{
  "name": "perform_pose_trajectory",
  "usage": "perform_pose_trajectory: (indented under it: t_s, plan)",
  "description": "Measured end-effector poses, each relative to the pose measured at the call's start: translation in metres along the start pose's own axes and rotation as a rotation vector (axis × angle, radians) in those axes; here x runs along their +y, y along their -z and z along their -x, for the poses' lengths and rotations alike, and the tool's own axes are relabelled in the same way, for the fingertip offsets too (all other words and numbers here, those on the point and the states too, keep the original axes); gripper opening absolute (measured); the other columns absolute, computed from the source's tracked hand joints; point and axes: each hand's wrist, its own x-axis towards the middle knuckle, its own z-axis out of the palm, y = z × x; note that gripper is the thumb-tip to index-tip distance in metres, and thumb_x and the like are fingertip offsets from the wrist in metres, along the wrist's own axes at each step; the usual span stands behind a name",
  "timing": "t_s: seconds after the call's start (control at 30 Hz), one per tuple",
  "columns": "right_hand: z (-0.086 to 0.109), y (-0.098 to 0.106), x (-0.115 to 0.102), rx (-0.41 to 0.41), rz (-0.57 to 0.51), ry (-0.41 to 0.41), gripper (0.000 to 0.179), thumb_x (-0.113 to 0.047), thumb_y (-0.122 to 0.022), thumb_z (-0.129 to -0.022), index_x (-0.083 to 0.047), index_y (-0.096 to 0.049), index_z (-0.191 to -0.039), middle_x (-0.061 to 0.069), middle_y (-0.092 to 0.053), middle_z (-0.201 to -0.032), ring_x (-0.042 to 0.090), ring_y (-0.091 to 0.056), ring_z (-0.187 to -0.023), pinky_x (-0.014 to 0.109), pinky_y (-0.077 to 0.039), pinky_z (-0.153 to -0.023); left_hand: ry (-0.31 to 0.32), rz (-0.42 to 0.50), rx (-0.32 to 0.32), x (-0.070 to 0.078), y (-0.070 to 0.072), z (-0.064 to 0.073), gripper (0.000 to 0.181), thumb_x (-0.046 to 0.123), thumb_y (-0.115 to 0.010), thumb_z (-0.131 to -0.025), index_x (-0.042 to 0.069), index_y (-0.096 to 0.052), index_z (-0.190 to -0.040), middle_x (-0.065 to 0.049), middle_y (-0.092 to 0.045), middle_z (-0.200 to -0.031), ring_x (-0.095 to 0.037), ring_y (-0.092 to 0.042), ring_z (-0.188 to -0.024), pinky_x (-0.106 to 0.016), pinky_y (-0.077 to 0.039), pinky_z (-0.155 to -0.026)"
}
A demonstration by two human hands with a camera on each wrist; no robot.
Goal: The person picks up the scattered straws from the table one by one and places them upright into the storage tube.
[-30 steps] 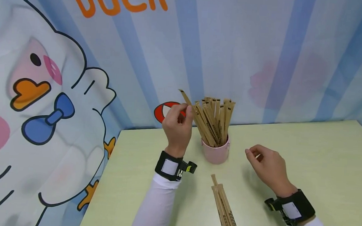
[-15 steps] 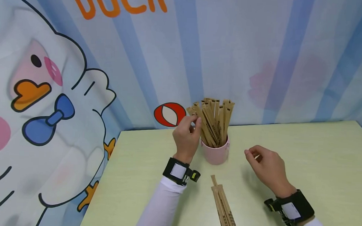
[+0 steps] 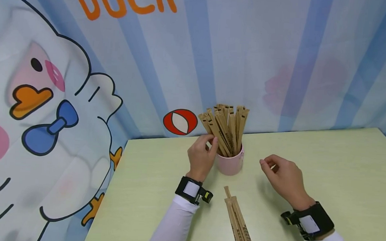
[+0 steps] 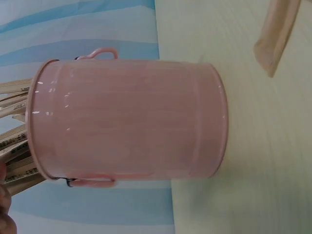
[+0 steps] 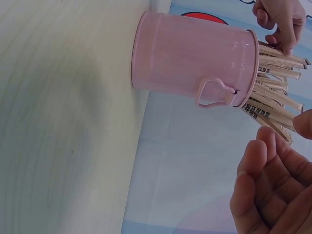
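A pink bucket (image 3: pixel 229 163) with small side handles stands at the back of the table, packed with upright brown paper-wrapped straws (image 3: pixel 232 130). My left hand (image 3: pixel 201 156) is at its left side, thumb and forefinger pinching a wrapped straw among the leftmost ones; in the right wrist view the fingertips of that left hand (image 5: pixel 282 22) meet the wrappers above the rim. To the right of the bucket, my right hand (image 3: pixel 285 177) hovers over the table with loosely curled fingers and holds nothing. Several more wrapped straws (image 3: pixel 239 226) lie on the table in front.
The pale table (image 3: pixel 336 169) ends against a blue striped cloth backdrop (image 3: pixel 250 57) just behind the bucket. A printed duck (image 3: pixel 59 186) fills the backdrop at the left. Each wrist wears a black band with a camera.
My left hand has moved right and down to the bucket, lowering a wrapped straw among the others; its fingers now sit lower along the wrappers. The right hand has stayed put.
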Motion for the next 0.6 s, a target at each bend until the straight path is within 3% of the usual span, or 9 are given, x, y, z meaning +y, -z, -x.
perform_pose_trajectory:
  t_s: [0.23,0.5,0.6]
  plan:
    - [0.001,0.000,0.000,0.001,0.006,0.001,0.019,-0.024,-0.061,-0.090,-0.007,-0.069,-0.086,0.005,-0.066,-0.073,0.014,-0.055,-0.057,0.028,-0.040,-0.048,0.055,0.042,0.033,0.004,0.019,-0.003,0.018,0.022,-0.055,-0.092,0.009,-0.066,-0.085,-0.001,-0.064,-0.076,-0.010,-0.049,-0.054,-0.020,-0.041,-0.049]
    - [0.002,-0.001,0.002,-0.008,0.005,0.004,0.020,-0.026,-0.061,-0.091,-0.008,-0.069,-0.087,0.004,-0.066,-0.073,0.014,-0.056,-0.057,0.028,-0.040,-0.048,0.151,0.082,-0.036,0.018,0.051,0.019,0.018,0.019,-0.054,-0.093,0.009,-0.068,-0.088,-0.002,-0.068,-0.082,-0.009,-0.051,-0.057,-0.022,-0.043,-0.052]
    - [0.002,-0.002,0.002,-0.015,0.005,0.010,0.020,-0.027,-0.060,-0.091,-0.009,-0.068,-0.087,0.004,-0.066,-0.074,0.014,-0.056,-0.057,0.028,-0.040,-0.048,0.160,0.095,-0.060,0.024,0.063,0.025,0.018,0.019,-0.055,-0.093,0.008,-0.068,-0.088,-0.002,-0.068,-0.081,-0.009,-0.051,-0.057,-0.023,-0.044,-0.053]
